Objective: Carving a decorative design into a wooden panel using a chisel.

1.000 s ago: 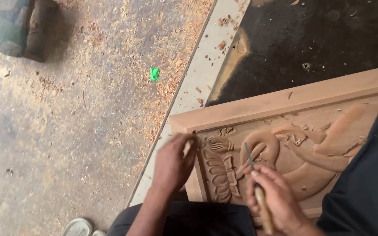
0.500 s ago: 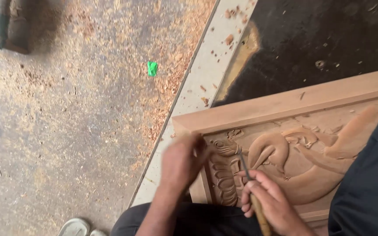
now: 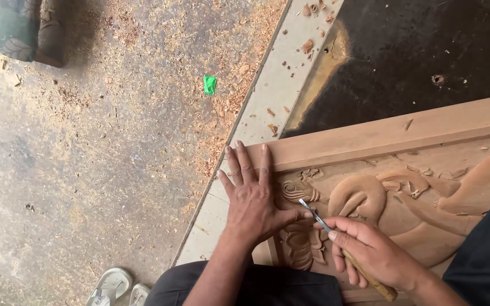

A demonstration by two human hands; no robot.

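Note:
A carved wooden panel (image 3: 404,133) with a raised bird-like relief lies in front of me. My left hand (image 3: 250,192) rests flat on the panel's left corner, fingers spread, thumb reaching toward the blade. A wood-handled carving chisel (image 3: 319,218) sits in my right hand (image 3: 370,249), its metal tip touching the carved leaf detail beside the bird's head. Loose wood chips lie on the carving near the bird's neck.
A concrete floor (image 3: 103,170) covered with sawdust spreads to the left, with a small green scrap (image 3: 209,85) on it. A pale strip (image 3: 282,85) and a dark mat (image 3: 426,51) lie beyond the panel. White sandals (image 3: 114,286) sit at the bottom, a cushion (image 3: 12,28) top left.
My left hand has opened and spread flat on the panel's corner. The view has shifted, and the chisel tip now sits by the left thumb.

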